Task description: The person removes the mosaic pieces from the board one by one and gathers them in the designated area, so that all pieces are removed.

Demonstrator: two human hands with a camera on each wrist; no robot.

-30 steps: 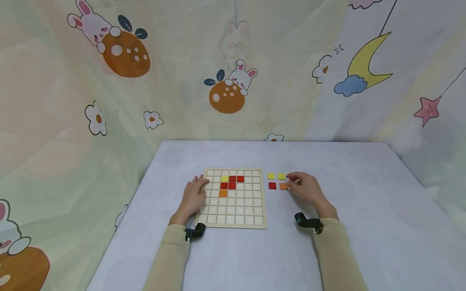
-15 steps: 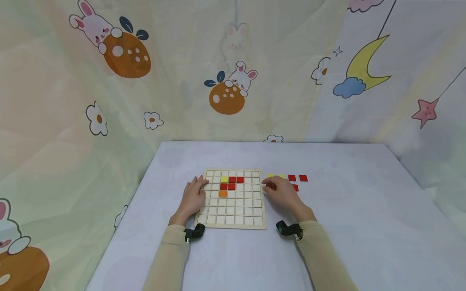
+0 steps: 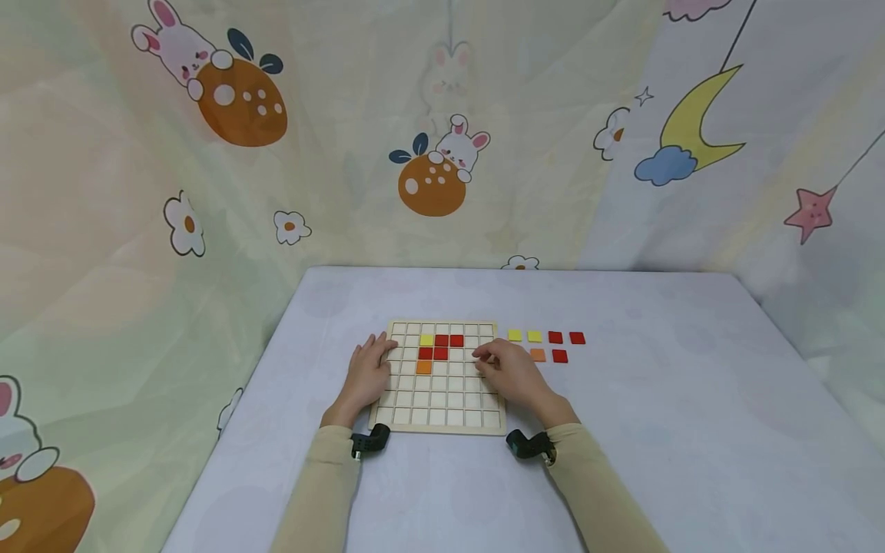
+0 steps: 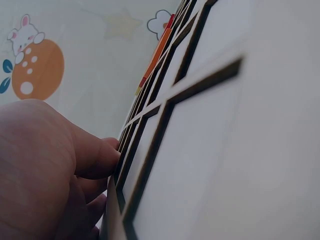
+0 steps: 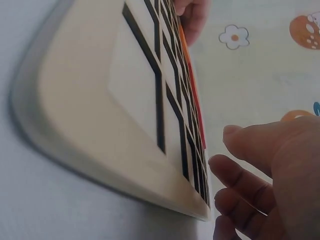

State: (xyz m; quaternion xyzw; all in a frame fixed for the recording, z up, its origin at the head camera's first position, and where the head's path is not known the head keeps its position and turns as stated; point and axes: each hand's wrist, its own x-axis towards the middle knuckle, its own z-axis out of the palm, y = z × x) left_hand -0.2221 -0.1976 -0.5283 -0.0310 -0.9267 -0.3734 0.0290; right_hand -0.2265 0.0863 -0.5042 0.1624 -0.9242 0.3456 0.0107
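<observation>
A square wooden grid board (image 3: 442,428) lies on the table. Set in its upper cells are a yellow tile (image 3: 426,340), an orange tile (image 3: 424,368) and several red tiles (image 3: 441,340). My left hand (image 3: 366,376) rests on the board's left edge, fingers fairly straight, fingertips just over the border. Over the board's right side hovers my right hand (image 3: 515,376), thumb and index fingertips close together. In the right wrist view that thumb (image 5: 245,142) stands slightly apart from the index finger; I cannot tell whether a tile is between them.
Right of the board lie loose tiles in two rows: two yellow tiles (image 3: 535,336), an orange tile (image 3: 537,355) and several red ones (image 3: 560,356). The white table (image 3: 442,491) meets a patterned curtain (image 3: 346,153) behind. Each wrist wears a black camera (image 3: 528,445).
My right hand has moved left from the loose tiles to above the board's right side, uncovering red tiles behind it. My left hand has stayed put, and the tiles on the board look unchanged.
</observation>
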